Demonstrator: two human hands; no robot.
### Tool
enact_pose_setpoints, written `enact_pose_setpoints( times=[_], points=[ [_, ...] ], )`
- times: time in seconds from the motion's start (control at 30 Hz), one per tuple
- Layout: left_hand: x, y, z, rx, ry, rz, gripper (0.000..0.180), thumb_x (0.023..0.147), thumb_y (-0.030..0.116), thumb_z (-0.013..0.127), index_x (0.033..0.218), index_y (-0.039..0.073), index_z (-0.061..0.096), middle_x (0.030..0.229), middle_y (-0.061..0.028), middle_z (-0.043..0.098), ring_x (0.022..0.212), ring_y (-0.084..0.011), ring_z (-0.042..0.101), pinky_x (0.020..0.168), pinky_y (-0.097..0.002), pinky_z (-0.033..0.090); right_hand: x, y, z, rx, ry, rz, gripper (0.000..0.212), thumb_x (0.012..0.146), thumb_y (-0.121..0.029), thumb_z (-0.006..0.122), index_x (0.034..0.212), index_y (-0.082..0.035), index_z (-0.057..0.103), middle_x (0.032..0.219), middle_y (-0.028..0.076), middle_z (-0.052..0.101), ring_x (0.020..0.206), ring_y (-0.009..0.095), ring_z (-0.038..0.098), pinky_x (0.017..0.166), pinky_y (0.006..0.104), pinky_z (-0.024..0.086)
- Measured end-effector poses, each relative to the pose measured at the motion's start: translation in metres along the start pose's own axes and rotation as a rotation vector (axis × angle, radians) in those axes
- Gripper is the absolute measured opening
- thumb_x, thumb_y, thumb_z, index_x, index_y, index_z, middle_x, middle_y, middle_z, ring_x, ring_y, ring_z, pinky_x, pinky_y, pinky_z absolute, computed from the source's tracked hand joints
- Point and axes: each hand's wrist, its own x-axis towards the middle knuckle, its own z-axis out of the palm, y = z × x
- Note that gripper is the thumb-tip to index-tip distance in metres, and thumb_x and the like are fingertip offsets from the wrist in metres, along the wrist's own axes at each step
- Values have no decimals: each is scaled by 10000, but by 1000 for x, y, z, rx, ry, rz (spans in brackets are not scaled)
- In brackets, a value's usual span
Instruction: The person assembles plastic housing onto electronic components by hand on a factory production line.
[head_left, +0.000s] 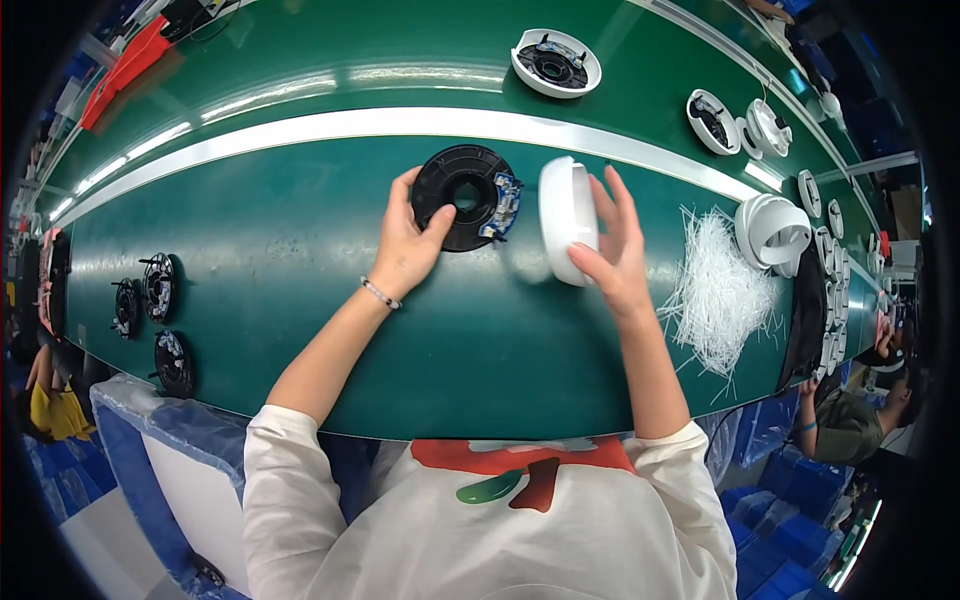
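Note:
My left hand (412, 240) grips a round black plastic disc (440, 180) by its left edge, thumb on its face. The disc has a hole in the middle, and a small blue circuit board (503, 206) sits along its right side. Just to the right, my right hand (622, 255) holds a white round housing (556, 220) tilted on its edge, thumb at its lower rim and fingers behind it. A narrow gap parts the disc from the housing. Both are held above the green table (480, 345).
Several black discs with boards (158, 287) stand at the left. A heap of thin white strips (722, 290) lies right of my right arm, beside stacked white rings (772, 232). Beyond the white strip, a white housing with a black disc inside (556, 64) rests on the green surface.

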Motion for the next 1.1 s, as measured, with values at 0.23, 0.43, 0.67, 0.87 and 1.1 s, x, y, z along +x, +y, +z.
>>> enact_pose_setpoints(
  times=[0.23,0.43,0.67,0.87,1.1],
  points=[
    [-29,11,0,-278,-454,-269,659,679,42,578,1253,35,255,1208,-123,388,1119,-222,384,929,-359,328,3,7,56,-43,35,-38,937,569,-186,734,1277,26,157,1271,266,244,1202,285,264,964,347,238],
    [-15,26,-2,-1051,-308,-655,738,769,629,267,1230,56,329,1186,-161,407,1099,-298,402,930,-461,318,-1,3,69,-263,-53,-159,1042,497,-335,763,1267,30,162,1192,235,321,1127,336,307,928,396,292],
    [-16,31,2,-1096,-357,-614,606,774,513,321,1182,69,383,1116,-163,463,1006,-296,479,808,-486,427,-9,-29,74,-292,-70,-25,1057,496,-324,761,1253,73,138,1238,252,269,1130,351,279,909,397,310],
    [-19,24,-7,-966,-273,-572,593,767,511,321,1153,69,408,1081,-148,484,952,-283,507,758,-468,458,-13,-20,84,-400,-128,-70,1025,522,-310,758,1268,40,147,1239,254,250,1158,345,274,922,403,297],
    [-20,7,-10,-988,-229,-470,595,821,489,240,1131,22,439,1071,-130,509,965,-215,513,823,-329,440,-11,-19,96,-669,-192,-192,1018,492,-336,756,1237,63,190,1255,313,195,1156,433,208,919,488,247]
  ],
)
